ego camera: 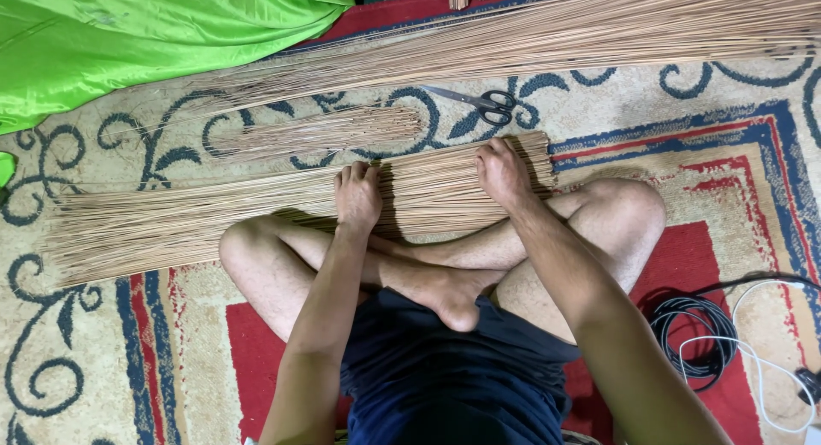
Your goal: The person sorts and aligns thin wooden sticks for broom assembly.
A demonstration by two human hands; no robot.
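Several bundles of thin tan sticks lie across a patterned carpet point(103, 359) that fills the frame, beige with dark blue scrolls and red panels. Largest after it is the bright green cloth point(128, 35) in the upper left. A long sheaf of sticks point(547, 39) runs along the top toward the upper right corner.

Just in front of the crossed legs, across the middle, lies the worked bundle of sticks point(197, 223), its cut ends at centre right and its loose tips fanning toward the left edge. Both hands press down on it. The left hand point(357, 194) rests palm down with fingers curled over the sticks at centre; the right hand point(503, 173) lies flat with fingers bent over the top near the cut ends. Neither closes around the bundle.

To do this well, I judge, the pressure should stay even so the cut ends keep level and no sticks roll out.

A smaller loose bunch point(325, 130) lies above it, then coiled black cable point(694, 334) at lower right, and scissors point(479, 101) at upper centre.
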